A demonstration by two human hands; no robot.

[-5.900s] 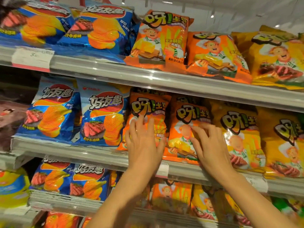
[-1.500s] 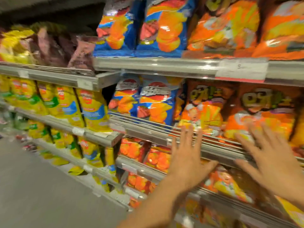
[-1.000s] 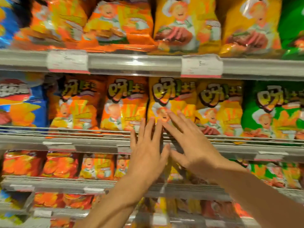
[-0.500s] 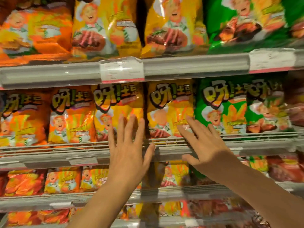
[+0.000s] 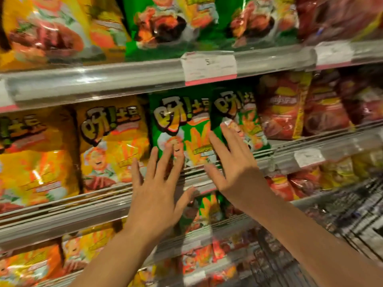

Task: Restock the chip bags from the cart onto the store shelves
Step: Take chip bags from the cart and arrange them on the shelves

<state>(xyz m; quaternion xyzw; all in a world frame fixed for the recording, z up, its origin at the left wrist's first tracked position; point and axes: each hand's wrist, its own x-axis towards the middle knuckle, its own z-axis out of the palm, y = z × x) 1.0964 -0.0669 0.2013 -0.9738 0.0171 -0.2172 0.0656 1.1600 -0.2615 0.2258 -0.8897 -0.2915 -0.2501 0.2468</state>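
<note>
Two green chip bags stand side by side on the middle shelf [image 5: 323, 146]. My left hand [image 5: 157, 191] has its fingers spread and straight, its fingertips over the lower part of the left green bag [image 5: 182, 123]. My right hand [image 5: 232, 162] lies flat with straight fingers against the right green bag [image 5: 242, 112]. Neither hand grips anything. Yellow chip bags [image 5: 112, 141] fill the same shelf to the left. The view is blurred.
Red chip bags [image 5: 284, 108] stand right of the green ones. The upper shelf [image 5: 103, 79] carries yellow, green and red bags and a white price tag [image 5: 209, 66]. Lower shelves hold orange and green bags. A wire cart [image 5: 352, 216] shows at the lower right.
The view has swung right along the shelf. Both hands have slid from the orange and yellow bags to the green bags, still flat and spread. A wire cart has come into view.
</note>
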